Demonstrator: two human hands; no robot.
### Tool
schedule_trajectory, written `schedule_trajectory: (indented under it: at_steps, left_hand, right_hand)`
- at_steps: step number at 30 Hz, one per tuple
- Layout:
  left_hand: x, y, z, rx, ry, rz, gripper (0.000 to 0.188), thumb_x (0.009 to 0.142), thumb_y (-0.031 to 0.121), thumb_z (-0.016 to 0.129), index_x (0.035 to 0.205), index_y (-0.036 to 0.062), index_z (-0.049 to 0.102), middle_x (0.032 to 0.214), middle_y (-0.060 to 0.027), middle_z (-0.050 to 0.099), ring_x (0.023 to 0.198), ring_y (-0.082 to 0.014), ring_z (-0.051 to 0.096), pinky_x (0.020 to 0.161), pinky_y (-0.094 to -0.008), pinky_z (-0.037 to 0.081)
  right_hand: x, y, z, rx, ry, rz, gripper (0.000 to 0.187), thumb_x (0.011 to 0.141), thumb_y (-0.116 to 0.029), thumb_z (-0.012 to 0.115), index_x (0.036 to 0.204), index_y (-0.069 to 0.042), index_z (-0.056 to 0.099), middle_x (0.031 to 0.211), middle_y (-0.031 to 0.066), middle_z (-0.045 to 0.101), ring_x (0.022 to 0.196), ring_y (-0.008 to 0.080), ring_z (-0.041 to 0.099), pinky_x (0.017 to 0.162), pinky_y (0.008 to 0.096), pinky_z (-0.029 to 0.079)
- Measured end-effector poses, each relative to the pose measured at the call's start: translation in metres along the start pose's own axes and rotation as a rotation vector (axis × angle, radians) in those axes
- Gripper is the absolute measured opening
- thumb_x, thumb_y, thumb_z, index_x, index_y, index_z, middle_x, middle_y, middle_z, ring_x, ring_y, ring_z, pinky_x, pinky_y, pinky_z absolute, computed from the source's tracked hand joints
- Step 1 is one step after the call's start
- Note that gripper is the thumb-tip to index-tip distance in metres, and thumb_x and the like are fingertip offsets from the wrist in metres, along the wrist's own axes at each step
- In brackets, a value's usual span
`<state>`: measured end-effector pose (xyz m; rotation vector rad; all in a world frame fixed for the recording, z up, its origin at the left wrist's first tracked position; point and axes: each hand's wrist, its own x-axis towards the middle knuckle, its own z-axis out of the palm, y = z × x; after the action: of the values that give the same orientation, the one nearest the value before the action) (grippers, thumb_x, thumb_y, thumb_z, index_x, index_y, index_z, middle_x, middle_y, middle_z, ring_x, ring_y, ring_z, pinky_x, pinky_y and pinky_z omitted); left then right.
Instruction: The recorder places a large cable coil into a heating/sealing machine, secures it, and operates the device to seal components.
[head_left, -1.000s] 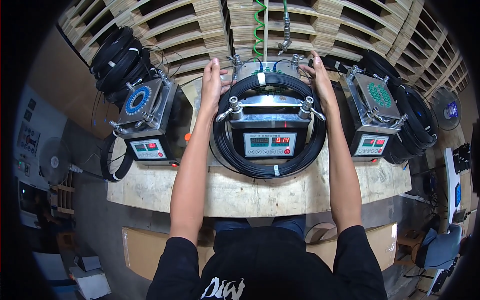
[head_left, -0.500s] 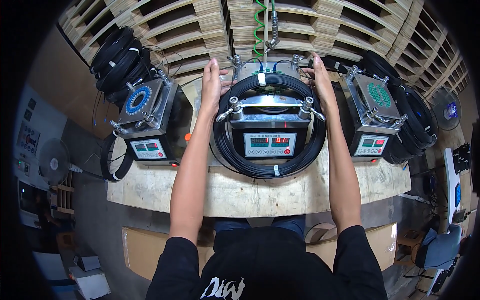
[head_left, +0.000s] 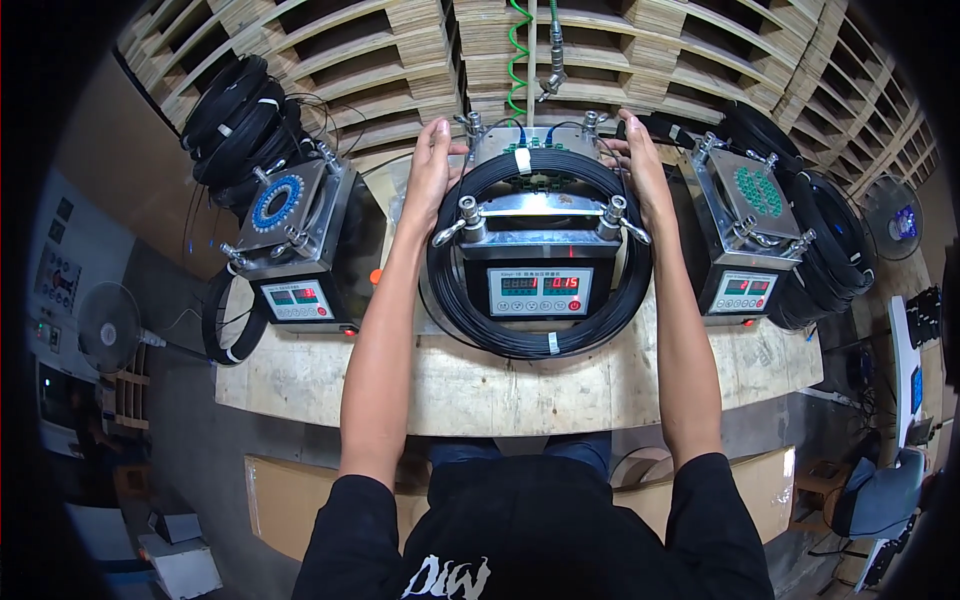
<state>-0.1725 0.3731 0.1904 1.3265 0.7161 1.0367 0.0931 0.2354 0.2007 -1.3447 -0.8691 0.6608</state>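
Observation:
In front of me stands a bench machine (head_left: pixel 540 240) with a metal top, corner posts with wing-like levers, and a red-lit display panel (head_left: pixel 540 291). A coil of black cable (head_left: pixel 545 344), bound with white tape, hangs around its front. Small green connectors and two blue ones sit on the metal plate (head_left: pixel 490 145) behind the coil. My left hand (head_left: pixel 432 178) is open at the left side of the machine, its fingers stretched forward by the coil. On the opposite side my right hand (head_left: pixel 645 172) is likewise open, with fingers partly hidden behind the coil and post. Neither visibly grips anything.
Similar machines flank the middle one: the left (head_left: pixel 290 235) bears a ring of blue connectors, the right (head_left: pixel 750 230) green ones. Black cable coils (head_left: pixel 230 130) are stacked at the far left, others (head_left: pixel 825 240) at the right. Wooden pallets (head_left: pixel 650 50) rise behind the table (head_left: pixel 480 395).
My left hand has shifted slightly inward and my right hand barely moved. The hanging metal hose end has swung a little to the right. Digits on the displays differ.

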Motion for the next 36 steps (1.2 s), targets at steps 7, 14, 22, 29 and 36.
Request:
schedule_trajectory:
  at_steps: [7,14,22,29,36]
  left_hand:
    - [0.0004,-0.0008,0.0039,0.011,0.025,0.009,0.057,0.105,0.053,0.049,0.141,0.0086,0.046,0.104,-0.0103,0.059,0.075,-0.0157,0.064,0.068,-0.025,0.053]
    - [0.0053,-0.0063,-0.002,0.062,0.03,0.055,0.06,0.105,0.051,0.048,0.142,0.0041,0.043,0.108,-0.0117,0.056,0.081,-0.0205,0.068,0.071,-0.0288,0.056]
    - [0.0009,-0.0031,0.0025,0.029,0.009,0.015,0.061,0.105,0.054,0.048,0.146,0.0089,0.042,0.103,-0.0091,0.06,0.078,-0.0141,0.064,0.063,-0.0238,0.05]
    - [0.001,-0.0013,-0.0012,0.094,-0.032,0.003,0.065,0.105,0.06,0.039,0.14,0.0075,0.05,0.102,-0.009,0.061,0.081,-0.0132,0.061,0.068,-0.0258,0.051]
    - [-0.0018,0.0022,0.0023,-0.087,0.021,-0.029,0.075,0.103,0.067,0.03,0.141,0.0053,0.05,0.112,-0.016,0.065,0.089,-0.0208,0.065,0.078,-0.0318,0.057]
  right_hand:
    - [-0.0014,-0.0014,0.0005,-0.047,-0.002,-0.012,0.069,0.102,-0.064,0.041,0.153,-0.018,0.042,0.113,0.0111,0.063,0.08,0.0136,0.062,0.069,0.0246,0.048]
    - [0.0043,0.0022,0.0007,0.068,-0.049,0.018,0.07,0.102,-0.066,0.04,0.155,-0.02,0.04,0.118,0.0126,0.065,0.08,0.0128,0.063,0.066,0.023,0.048]
    - [-0.0002,-0.0024,0.0,-0.021,-0.012,0.033,0.071,0.102,-0.067,0.037,0.155,-0.019,0.04,0.115,0.0145,0.065,0.093,0.0133,0.062,0.074,0.0267,0.051]
    - [0.0041,0.0003,-0.0047,-0.044,-0.06,0.029,0.073,0.102,-0.068,0.035,0.154,-0.017,0.042,0.103,0.0114,0.065,0.088,0.0102,0.061,0.073,0.0244,0.051]
    - [0.0062,0.0043,-0.0044,0.17,-0.077,0.028,0.078,0.1,-0.073,0.032,0.153,-0.017,0.042,0.109,0.0138,0.062,0.079,0.0141,0.065,0.062,0.0217,0.052]
